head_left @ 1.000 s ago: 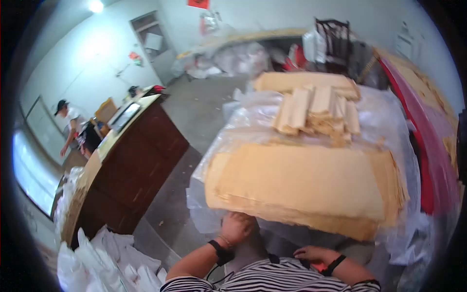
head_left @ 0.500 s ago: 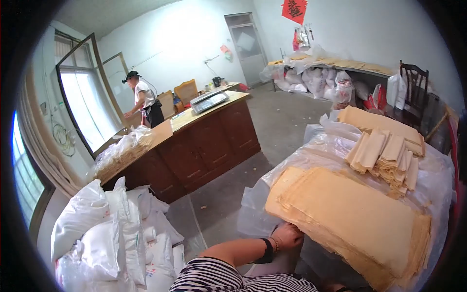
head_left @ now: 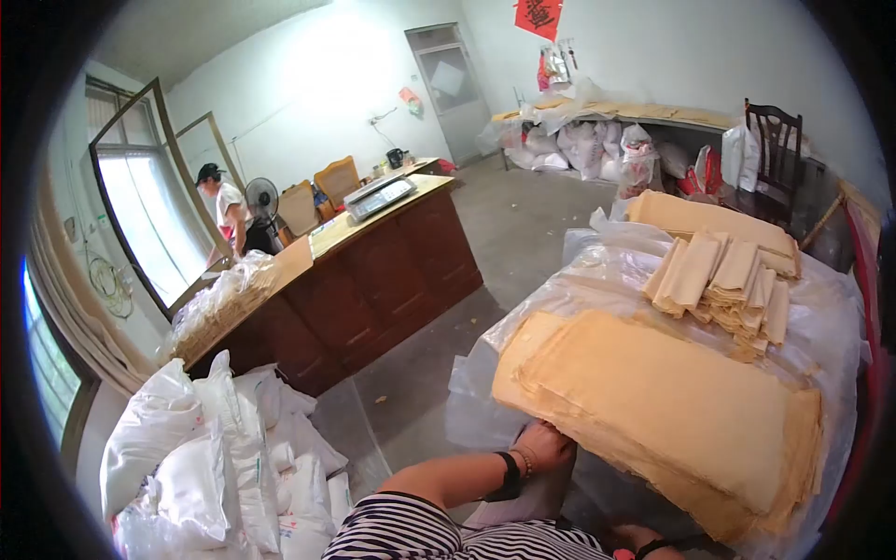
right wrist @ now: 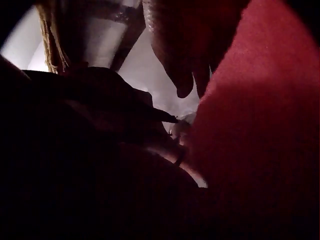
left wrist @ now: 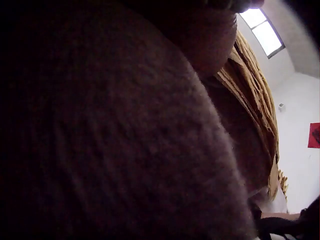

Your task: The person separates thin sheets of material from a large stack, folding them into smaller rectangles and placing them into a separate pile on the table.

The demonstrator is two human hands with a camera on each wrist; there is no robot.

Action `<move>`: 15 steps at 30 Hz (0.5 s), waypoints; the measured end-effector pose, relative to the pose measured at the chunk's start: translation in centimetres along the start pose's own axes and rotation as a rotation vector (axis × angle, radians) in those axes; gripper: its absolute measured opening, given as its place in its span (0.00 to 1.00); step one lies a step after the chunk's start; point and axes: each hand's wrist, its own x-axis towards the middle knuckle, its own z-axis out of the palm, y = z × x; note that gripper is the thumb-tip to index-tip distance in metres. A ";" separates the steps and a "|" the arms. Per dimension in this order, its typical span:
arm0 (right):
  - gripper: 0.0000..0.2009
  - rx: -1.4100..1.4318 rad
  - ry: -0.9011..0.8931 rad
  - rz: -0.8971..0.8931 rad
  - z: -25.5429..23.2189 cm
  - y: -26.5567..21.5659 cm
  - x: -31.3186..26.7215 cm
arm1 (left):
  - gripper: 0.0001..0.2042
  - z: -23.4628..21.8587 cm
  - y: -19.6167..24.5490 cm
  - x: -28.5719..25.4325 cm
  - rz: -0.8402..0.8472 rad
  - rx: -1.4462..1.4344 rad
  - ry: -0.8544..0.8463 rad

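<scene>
A thick stack of large tan sheets [head_left: 653, 401] lies on a table covered in clear plastic [head_left: 569, 280]. My left hand [head_left: 544, 443] is at the stack's near left corner, its fingers tucked under the edge and gripping it. The left wrist view is dark, showing only the layered sheet edges [left wrist: 252, 85]. My right hand [head_left: 642, 538] sits low by my striped shirt, mostly cut off by the frame. In the right wrist view its fingers [right wrist: 182, 75] hang loose beside a red surface, holding nothing. Folded tan bundles [head_left: 723, 280] lie beyond the stack.
Another tan stack [head_left: 700, 217] lies at the table's far end, a dark chair [head_left: 770, 140] behind it. A brown counter [head_left: 373, 271] with a scale [head_left: 378, 194] stands to the left across a concrete aisle. White sacks [head_left: 205, 448] are piled near left. A person [head_left: 224, 210] stands by the window.
The view has swung left from the table toward the room. My left hand stays under the stack's corner. The person at the back has shifted left by the window.
</scene>
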 end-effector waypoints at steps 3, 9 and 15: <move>0.19 -0.026 -0.001 -0.030 0.1 -0.2 0.8 | 0.16 -0.8 0.9 0.5 -0.024 0.008 -0.047; 0.19 -0.088 -0.008 -0.081 0.3 -0.8 2.4 | 0.17 2.1 -0.4 0.7 0.043 0.073 0.049; 0.19 -0.119 0.004 -0.103 0.3 -0.8 2.4 | 0.17 2.2 0.2 1.3 0.065 0.190 0.015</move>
